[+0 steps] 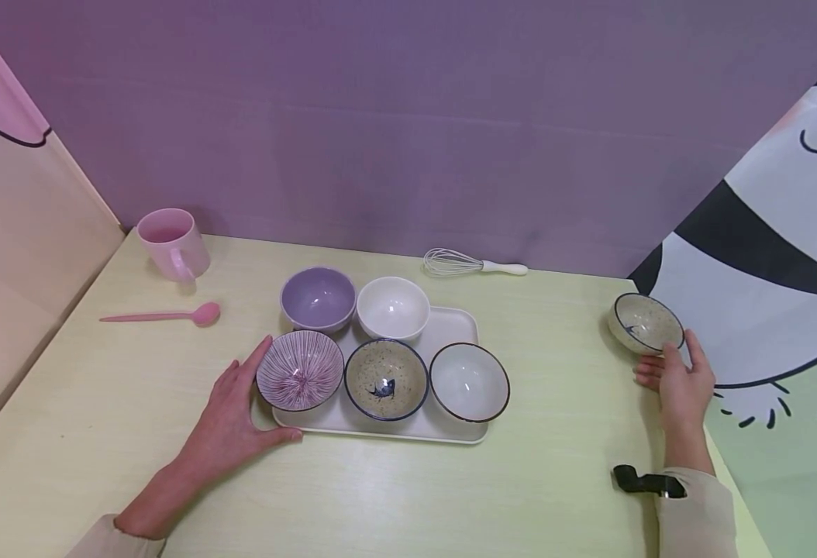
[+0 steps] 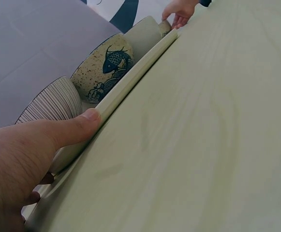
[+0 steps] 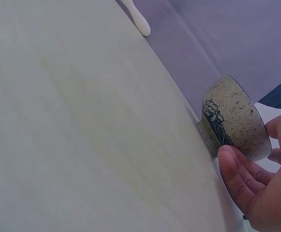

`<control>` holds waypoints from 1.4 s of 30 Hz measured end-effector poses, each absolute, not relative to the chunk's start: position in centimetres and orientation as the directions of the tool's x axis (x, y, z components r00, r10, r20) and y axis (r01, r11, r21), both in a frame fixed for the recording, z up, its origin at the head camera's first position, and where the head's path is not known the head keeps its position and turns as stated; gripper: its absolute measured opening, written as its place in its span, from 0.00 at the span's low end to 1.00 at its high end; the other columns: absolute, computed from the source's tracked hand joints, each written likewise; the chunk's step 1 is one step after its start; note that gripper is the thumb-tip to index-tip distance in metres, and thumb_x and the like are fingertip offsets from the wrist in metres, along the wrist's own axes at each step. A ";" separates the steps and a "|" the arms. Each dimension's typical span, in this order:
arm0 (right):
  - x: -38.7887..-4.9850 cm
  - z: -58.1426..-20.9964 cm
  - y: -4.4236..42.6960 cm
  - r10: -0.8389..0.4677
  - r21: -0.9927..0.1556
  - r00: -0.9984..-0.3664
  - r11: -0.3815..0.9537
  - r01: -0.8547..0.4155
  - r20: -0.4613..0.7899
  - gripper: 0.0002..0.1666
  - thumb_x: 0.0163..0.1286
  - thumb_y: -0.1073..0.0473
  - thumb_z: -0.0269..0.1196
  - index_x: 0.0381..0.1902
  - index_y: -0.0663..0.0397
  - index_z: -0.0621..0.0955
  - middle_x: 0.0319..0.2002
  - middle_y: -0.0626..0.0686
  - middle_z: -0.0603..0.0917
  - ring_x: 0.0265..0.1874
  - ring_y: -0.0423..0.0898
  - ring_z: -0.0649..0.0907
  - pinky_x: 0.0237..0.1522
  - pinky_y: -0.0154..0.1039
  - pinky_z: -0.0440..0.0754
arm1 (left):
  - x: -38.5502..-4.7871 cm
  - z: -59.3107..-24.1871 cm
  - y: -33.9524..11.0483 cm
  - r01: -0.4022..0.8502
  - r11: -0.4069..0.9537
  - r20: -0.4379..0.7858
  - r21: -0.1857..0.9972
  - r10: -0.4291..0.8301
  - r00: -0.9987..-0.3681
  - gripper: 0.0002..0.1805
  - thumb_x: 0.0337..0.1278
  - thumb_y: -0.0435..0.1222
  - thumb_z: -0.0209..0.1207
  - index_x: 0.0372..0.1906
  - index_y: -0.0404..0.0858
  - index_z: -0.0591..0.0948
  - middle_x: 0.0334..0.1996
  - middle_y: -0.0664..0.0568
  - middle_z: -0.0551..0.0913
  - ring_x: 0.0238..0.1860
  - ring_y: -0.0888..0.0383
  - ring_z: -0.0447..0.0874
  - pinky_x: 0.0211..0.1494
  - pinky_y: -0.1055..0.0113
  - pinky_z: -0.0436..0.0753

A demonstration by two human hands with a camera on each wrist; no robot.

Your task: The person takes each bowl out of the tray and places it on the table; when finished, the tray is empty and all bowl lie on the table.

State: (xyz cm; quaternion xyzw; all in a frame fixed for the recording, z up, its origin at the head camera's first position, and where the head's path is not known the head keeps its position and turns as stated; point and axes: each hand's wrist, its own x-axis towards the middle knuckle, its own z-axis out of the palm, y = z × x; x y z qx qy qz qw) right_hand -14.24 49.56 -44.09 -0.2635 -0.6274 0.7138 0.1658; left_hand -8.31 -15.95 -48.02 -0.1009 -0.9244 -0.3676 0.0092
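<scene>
My left hand (image 1: 234,422) grips the left front corner of a white rectangular tray (image 1: 380,434), its thumb on the front rim in the left wrist view. Beside its fingers sits a purple-striped bowl (image 1: 300,370). On the tray's front row follow a speckled bowl with a blue fish (image 1: 386,380) and a white dark-rimmed bowl (image 1: 470,383). Behind them are a purple bowl (image 1: 318,299) and a plain white bowl (image 1: 393,308). Far right, my right hand (image 1: 684,384) holds a second speckled bowl (image 3: 237,118) by its near side, slightly tilted at the table's right edge.
A pink mug (image 1: 174,244) stands at the back left, with a pink spoon (image 1: 160,316) in front of it. Behind the tray lies a whisk (image 1: 474,264) with a white handle. A purple backdrop (image 1: 408,139) rises along the table's back edge.
</scene>
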 end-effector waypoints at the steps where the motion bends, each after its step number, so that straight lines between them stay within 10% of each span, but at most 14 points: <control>1: -14.2 -44.1 49.5 0.569 -0.983 -0.804 -0.152 0.100 -0.170 0.42 0.91 0.55 0.54 0.93 0.37 0.52 0.27 0.47 0.92 0.19 0.42 0.90 0.22 0.34 0.91 | -8.3 -48.0 -15.9 0.196 0.710 0.093 0.677 0.181 -0.979 0.79 0.41 0.56 0.89 0.93 0.49 0.47 0.86 0.32 0.60 0.82 0.16 0.51 0.80 0.18 0.58; 14: -13.1 -43.5 49.1 0.573 -0.984 -0.801 -0.130 0.119 -0.172 0.44 0.91 0.53 0.53 0.93 0.34 0.47 0.27 0.47 0.91 0.19 0.42 0.90 0.21 0.35 0.90 | -8.7 -47.9 -15.6 0.199 0.710 0.093 0.675 0.186 -0.978 0.80 0.41 0.56 0.89 0.93 0.49 0.47 0.87 0.33 0.60 0.83 0.18 0.51 0.81 0.19 0.58; 42: -11.0 -41.9 42.6 0.522 -0.967 -0.843 0.255 0.012 0.128 0.30 0.87 0.58 0.59 0.83 0.46 0.74 0.27 0.40 0.91 0.20 0.36 0.89 0.25 0.25 0.88 | -8.4 -47.9 -15.9 0.170 0.714 0.065 0.679 0.172 -0.983 0.80 0.42 0.55 0.89 0.93 0.53 0.45 0.87 0.32 0.59 0.83 0.17 0.50 0.79 0.17 0.59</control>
